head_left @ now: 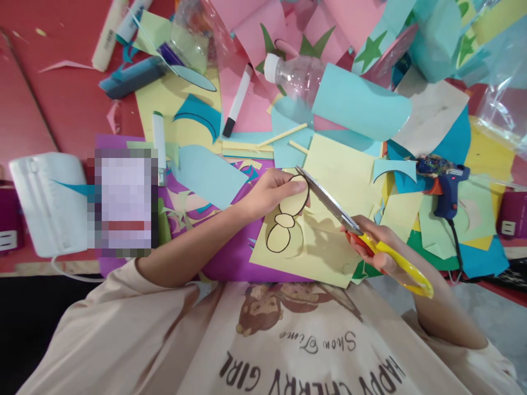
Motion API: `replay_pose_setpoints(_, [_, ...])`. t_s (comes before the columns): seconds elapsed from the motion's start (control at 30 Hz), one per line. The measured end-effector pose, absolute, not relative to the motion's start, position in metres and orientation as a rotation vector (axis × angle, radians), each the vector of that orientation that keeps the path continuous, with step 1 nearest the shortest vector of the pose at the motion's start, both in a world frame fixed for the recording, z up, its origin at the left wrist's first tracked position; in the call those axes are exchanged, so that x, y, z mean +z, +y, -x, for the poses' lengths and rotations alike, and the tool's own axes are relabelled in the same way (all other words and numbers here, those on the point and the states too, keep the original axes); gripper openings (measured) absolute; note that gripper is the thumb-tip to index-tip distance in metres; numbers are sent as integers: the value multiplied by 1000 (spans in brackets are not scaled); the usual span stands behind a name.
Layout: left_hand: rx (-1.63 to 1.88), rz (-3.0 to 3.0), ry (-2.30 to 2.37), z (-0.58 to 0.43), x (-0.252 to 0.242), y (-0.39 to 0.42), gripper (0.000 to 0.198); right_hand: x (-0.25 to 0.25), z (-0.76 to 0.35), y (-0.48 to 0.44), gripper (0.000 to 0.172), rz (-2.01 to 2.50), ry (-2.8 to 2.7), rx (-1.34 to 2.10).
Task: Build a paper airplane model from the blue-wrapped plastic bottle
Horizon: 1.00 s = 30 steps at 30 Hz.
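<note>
My left hand point(269, 195) pinches the upper loop of a pale yellow paper bow point(284, 221), thumb on top. The bow is outlined in black and looks cut out, with a shadow beside it. My right hand point(376, 244) grips scissors point(333, 202) with yellow and red handles. Their blades look closed or nearly so, and the tip points up and left, close beside the bow's upper edge. Under the bow and scissors lies a pale yellow sheet point(325, 258), partly over purple paper point(230, 258).
A hot glue gun point(448, 186) lies at right, its cord running toward me. A plastic bottle point(298, 77) wrapped in light blue paper lies behind. Markers point(237, 101), paper scraps and coloured sheets crowd the red table point(41, 93). A white case point(51, 203) and a blurred-out rectangle point(125, 197) are at left.
</note>
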<state>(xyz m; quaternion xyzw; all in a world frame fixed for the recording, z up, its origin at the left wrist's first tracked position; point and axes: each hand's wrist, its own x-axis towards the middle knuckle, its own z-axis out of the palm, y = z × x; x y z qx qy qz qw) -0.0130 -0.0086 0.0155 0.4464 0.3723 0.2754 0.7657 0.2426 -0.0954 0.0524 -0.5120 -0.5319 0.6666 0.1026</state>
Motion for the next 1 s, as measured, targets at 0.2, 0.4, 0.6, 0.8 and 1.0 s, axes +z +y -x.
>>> replay_pose_setpoints(0.2, [573,-1011,841,13,18,-8,50,57,-246,-94,89,1500,-1586,1973])
replay_pose_setpoints(0.4, [490,-988,758,15,18,-5,44,63,-252,-91,87,1481,-1595,2000])
replay_pose_setpoints(0.6, [458,-1028,724,17,19,-4,43,66,-261,-87,82,1459,-1748,1980])
replay_pose_setpoints(0.8, [464,-1070,723,15,18,-4,46,72,-259,-84,73,1615,-1881,1785])
replay_pose_setpoints(1.0, [481,-1217,762,14,16,-6,47,80,-251,-72,37,1999,-2049,1129])
